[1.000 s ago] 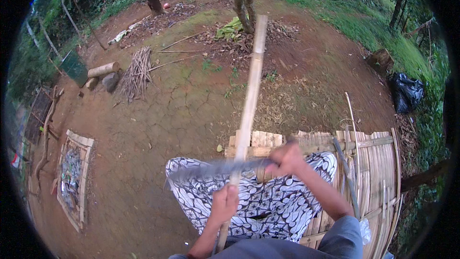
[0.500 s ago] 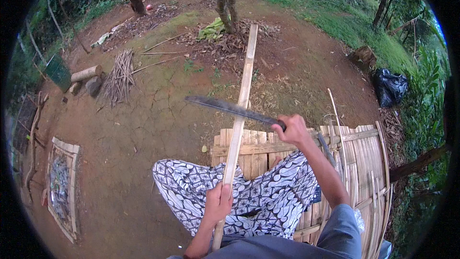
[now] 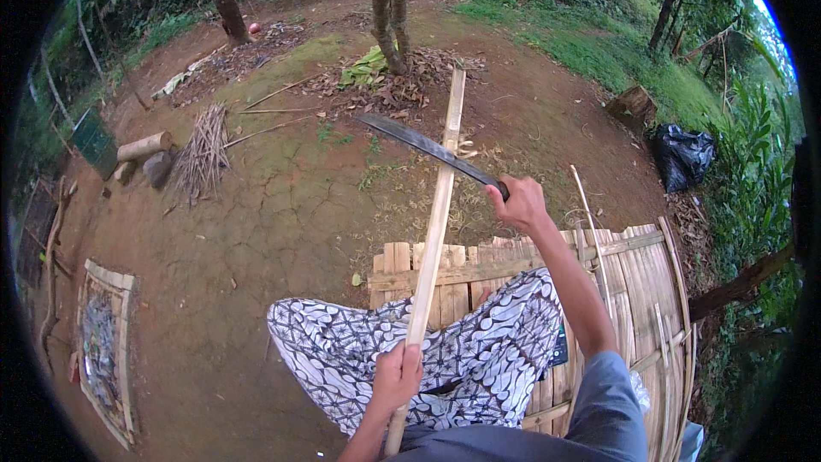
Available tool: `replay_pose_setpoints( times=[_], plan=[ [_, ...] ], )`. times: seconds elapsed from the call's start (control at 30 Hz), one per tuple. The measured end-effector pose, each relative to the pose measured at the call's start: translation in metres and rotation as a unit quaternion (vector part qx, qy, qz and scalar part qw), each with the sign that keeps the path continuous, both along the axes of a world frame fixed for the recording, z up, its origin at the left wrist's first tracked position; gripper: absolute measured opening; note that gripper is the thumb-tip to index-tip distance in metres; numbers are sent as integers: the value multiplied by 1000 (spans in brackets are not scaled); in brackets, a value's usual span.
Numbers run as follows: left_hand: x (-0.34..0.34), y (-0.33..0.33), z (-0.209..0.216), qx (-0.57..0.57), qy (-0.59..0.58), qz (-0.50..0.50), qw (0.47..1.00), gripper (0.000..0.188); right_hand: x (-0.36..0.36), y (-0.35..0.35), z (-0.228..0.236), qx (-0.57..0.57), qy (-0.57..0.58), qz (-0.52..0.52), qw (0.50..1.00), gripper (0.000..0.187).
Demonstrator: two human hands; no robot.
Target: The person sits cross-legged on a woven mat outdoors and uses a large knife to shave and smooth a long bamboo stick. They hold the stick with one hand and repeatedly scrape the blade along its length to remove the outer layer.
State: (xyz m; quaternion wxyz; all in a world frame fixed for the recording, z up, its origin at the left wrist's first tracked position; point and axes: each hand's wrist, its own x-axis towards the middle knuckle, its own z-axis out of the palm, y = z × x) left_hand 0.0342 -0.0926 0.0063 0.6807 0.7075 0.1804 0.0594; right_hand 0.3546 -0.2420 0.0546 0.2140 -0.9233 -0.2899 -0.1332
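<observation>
A long pale bamboo strip (image 3: 438, 231) slants up and away from my lap. Its lower end is gripped in my left hand (image 3: 397, 376), the fingers wrapped round it. My right hand (image 3: 520, 204) is closed on the dark handle of a machete (image 3: 428, 144). The long grey blade points to the upper left and lies across the upper part of the strip, where a small curled shaving shows at its edge. My legs, in black-and-white patterned cloth (image 3: 342, 346), are bent beneath the strip.
I sit on a bamboo slat platform (image 3: 633, 274) with loose thin sticks on it. Shavings litter the soil ahead. A twig bundle (image 3: 202, 154), a cut log (image 3: 144, 147), a stone (image 3: 158, 168), a bamboo-framed box (image 3: 128, 351), a black plastic bag (image 3: 682, 156) and a tree (image 3: 389, 13) stand around.
The machete has slid farther up along the bamboo strip, away from me, and a curled shaving now shows beside the blade. My left hand keeps its grip. The view has shifted slightly.
</observation>
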Motion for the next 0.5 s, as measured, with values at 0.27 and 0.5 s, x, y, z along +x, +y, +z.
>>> replay_pose_setpoints(
  times=[0.27, 0.5],
  plan=[
    [-13, 6, -5, -106, 12, -19, 994, 36, -87, 15, 11, -112, -129, 321, 931, 46],
    [2, 3, -6, -115, 27, -30, 993, 30, 37, -38, 26, -121, -9, -33, 992, 57]
  ],
)
